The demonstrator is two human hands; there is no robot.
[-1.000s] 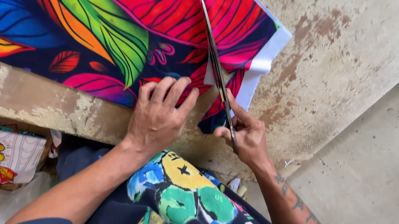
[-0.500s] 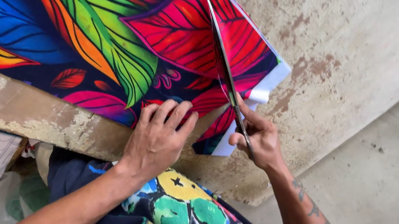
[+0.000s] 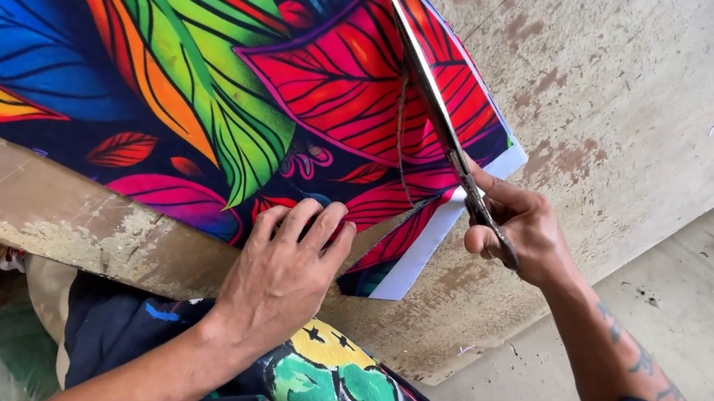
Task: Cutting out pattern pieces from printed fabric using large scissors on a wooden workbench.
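The right hand [image 3: 518, 233] is gripping the handles of the scissors [image 3: 446, 135], fingers curled shut through the loops. Their long axis is running almost straight away from the person, tilted slightly leftward, with the tips pointing toward the table's far edge and the handles lying by the near edge. The blades are lying along the right margin of the cloth [image 3: 267, 101] (a leaf print in red, green, blue and orange), which is spreading over the table [image 3: 636, 46] and hanging a little past its near edge. The left hand [image 3: 288, 272] is lying flat, fingers together, pressing the cloth down at that near edge, just left of the scissors. A loose thread is curling beside the blades.

Compared with half a second ago, the scissors are sitting further up the cloth, their tips nearer its far side, and the right hand is following them. The left hand is staying pressed on the same spot.
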